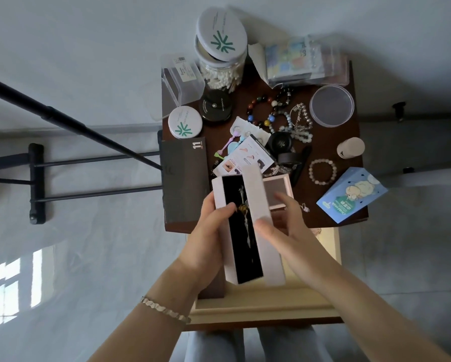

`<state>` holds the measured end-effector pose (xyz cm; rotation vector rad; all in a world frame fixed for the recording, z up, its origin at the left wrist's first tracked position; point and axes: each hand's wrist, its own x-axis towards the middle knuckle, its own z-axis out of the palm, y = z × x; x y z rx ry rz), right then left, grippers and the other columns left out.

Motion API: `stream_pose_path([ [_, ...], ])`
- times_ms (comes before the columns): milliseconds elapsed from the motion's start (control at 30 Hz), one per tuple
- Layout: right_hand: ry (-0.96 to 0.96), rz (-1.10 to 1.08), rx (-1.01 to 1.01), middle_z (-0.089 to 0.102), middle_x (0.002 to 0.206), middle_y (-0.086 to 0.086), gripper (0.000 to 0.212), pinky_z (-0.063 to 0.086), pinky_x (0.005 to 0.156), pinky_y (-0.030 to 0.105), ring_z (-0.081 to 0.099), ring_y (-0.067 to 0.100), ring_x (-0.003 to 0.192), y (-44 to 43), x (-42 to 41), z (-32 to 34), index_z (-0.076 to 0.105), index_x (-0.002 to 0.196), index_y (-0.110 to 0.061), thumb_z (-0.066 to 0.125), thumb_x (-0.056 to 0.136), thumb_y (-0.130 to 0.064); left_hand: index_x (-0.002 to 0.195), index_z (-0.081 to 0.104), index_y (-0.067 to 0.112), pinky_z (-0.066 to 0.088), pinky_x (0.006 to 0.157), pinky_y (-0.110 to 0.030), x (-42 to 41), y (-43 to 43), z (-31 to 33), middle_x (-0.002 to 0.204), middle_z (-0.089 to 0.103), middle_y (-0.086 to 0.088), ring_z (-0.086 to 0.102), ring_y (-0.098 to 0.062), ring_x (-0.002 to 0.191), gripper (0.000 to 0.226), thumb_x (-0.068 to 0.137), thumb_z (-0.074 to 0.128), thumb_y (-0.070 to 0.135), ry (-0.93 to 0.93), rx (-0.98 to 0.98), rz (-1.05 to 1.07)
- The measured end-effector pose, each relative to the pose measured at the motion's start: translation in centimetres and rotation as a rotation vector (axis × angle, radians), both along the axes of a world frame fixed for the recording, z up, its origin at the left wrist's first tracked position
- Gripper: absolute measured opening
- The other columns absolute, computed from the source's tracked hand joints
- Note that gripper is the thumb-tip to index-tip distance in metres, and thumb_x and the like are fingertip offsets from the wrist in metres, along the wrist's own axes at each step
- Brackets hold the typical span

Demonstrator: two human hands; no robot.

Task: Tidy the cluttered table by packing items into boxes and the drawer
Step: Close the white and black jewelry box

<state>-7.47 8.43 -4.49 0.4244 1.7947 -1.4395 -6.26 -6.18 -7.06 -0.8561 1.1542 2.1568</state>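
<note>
Long white box (245,259), black-lined, held above the open drawer (258,307) at the near edge of the counter (323,146). Contents: one slim metal ornament (245,214), lying lengthwise. Left hand (210,227): fingers grasping the box, thumb on the ornament. Right hand (284,226): fingers grasping the lid (259,202), laid along the box's right side. Bracelet (322,171) on the counter beyond.
</note>
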Motion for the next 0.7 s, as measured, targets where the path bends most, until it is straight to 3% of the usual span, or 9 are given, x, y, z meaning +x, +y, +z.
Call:
stream_pose_path([
  [100, 0.039, -0.013, -0.023, 0.053, 0.109, -0.014, 0.07, 0.048, 0.065, 0.008, 0.058, -0.007, 0.091, 0.0, 0.1, -0.1, 0.021, 0.136, -0.044, 0.064, 0.081, -0.043, 0.131, 0.043, 0.036, 0.05, 0.094, -0.045, -0.3, 0.6, 0.0, 0.125, 0.061, -0.005, 0.06, -0.027, 0.113, 0.054, 0.081, 0.057, 0.048, 0.034, -0.042, -0.045],
  [233, 0.165, -0.054, 0.104, 0.042, 0.13, -0.013, 0.088, 0.05, 0.092, 0.027, 0.048, 0.0, 0.114, -0.7, 1.0, -0.5, 0.018, 0.137, -0.051, 0.06, 0.062, -0.063, 0.137, 0.037, 0.041, 0.046, 0.099, -0.05, -0.3, 2.1, -0.2, 0.128, 0.059, -0.004, 0.058, -0.025, 0.117, 0.077, 0.07, 0.044, 0.079, 0.056, -0.156, -0.155],
  [333, 0.24, -0.036, 0.258, 0.037, 0.126, -0.01, 0.084, 0.048, 0.092, 0.026, 0.044, 0.002, 0.11, -1.0, 1.7, -0.3, 0.011, 0.139, -0.05, 0.062, 0.073, -0.056, 0.135, 0.038, 0.042, 0.052, 0.091, -0.044, -0.2, 2.9, -0.1, 0.126, 0.059, -0.004, 0.061, -0.022, 0.111, 0.065, 0.078, 0.041, 0.073, 0.024, -0.116, -0.117],
  [433, 0.279, 0.026, 0.372, 0.034, 0.116, -0.009, 0.084, 0.05, 0.091, 0.028, 0.047, 0.005, 0.107, -1.3, 2.2, -0.1, 0.006, 0.141, -0.048, 0.059, 0.076, -0.054, 0.122, 0.056, 0.026, 0.058, 0.073, -0.032, 0.2, 3.4, 0.2, 0.1, 0.072, -0.005, 0.071, -0.017, 0.086, 0.057, 0.084, 0.034, 0.062, -0.15, 0.032, -0.034],
  [500, 0.288, 0.052, 0.384, 0.035, 0.116, -0.008, 0.083, 0.051, 0.091, 0.03, 0.05, 0.008, 0.108, -1.5, 2.5, -0.1, 0.004, 0.141, -0.049, 0.055, 0.076, -0.058, 0.106, 0.066, 0.023, 0.057, 0.074, -0.033, 0.4, 3.4, 0.3, 0.088, 0.074, -0.005, 0.071, -0.016, 0.079, 0.053, 0.087, 0.032, 0.06, -0.229, 0.083, -0.015],
  [600, 0.291, 0.114, 0.353, 0.036, 0.12, -0.009, 0.075, 0.049, 0.093, 0.03, 0.047, 0.005, 0.108, -1.4, 2.6, -0.4, -0.002, 0.136, -0.056, 0.035, 0.072, -0.07, 0.103, 0.068, 0.021, 0.053, 0.084, -0.037, 0.6, 3.2, 0.3, 0.096, 0.074, -0.006, 0.071, -0.018, 0.087, 0.054, 0.091, 0.029, 0.057, -0.268, 0.109, 0.031],
  [700, 0.239, 0.015, 0.196, 0.033, 0.125, -0.015, 0.067, 0.043, 0.099, 0.03, 0.041, 0.001, 0.114, -0.5, 2.6, -1.4, 0.008, 0.137, -0.051, 0.036, 0.076, -0.06, 0.101, 0.069, 0.017, 0.052, 0.087, -0.04, 0.8, 2.7, -0.3, 0.1, 0.073, -0.009, 0.068, -0.023, 0.097, 0.05, 0.097, 0.031, 0.049, -0.29, -0.082, -0.013],
])
